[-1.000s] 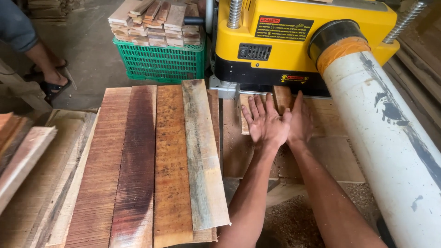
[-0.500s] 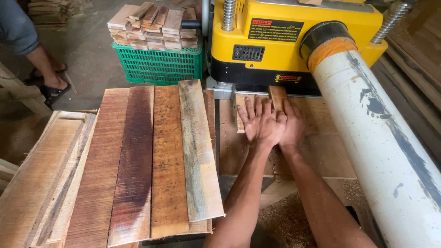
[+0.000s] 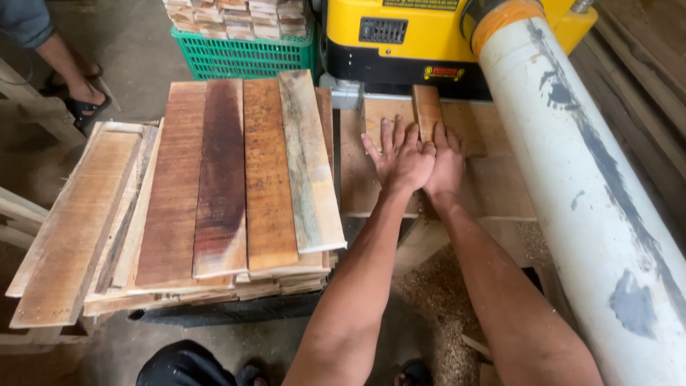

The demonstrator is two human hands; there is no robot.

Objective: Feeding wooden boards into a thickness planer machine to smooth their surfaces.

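Both hands lie flat and open, fingers spread, palms down, side by side and touching at the thumbs. The left hand (image 3: 400, 159) presses a pale, smooth board (image 3: 379, 114), and the right hand (image 3: 446, 161) rests on a narrower, redder strip of wood (image 3: 427, 109) that runs straight into the mouth of the yellow thickness planer (image 3: 429, 43). Neither hand grips anything; they only bear down on the timber lying on the planer's feed table (image 3: 500, 193), itself a worn wooden surface.

Just left of the hands sits a stack of planks (image 3: 236, 186), long flat rectangles laid edge to edge. Their grain and colour differ: two dark reddish-brown, one orange-brown, and a grey, weathered one (image 3: 311, 164) nearest the hands. Further left, rougher, lighter boards (image 3: 71, 221) lean at an angle.

A thick white plastic duct (image 3: 593, 207), scuffed and stained with grey patches, slants down the right side from the machine, with an orange band (image 3: 511, 18) at its top. Behind the stack stands a green mesh crate (image 3: 243, 57) heaped with short wood blocks. Coarse sawdust (image 3: 436, 300) is piled on the floor between the forearms. Another person's sandalled foot (image 3: 82, 100) shows at upper left.
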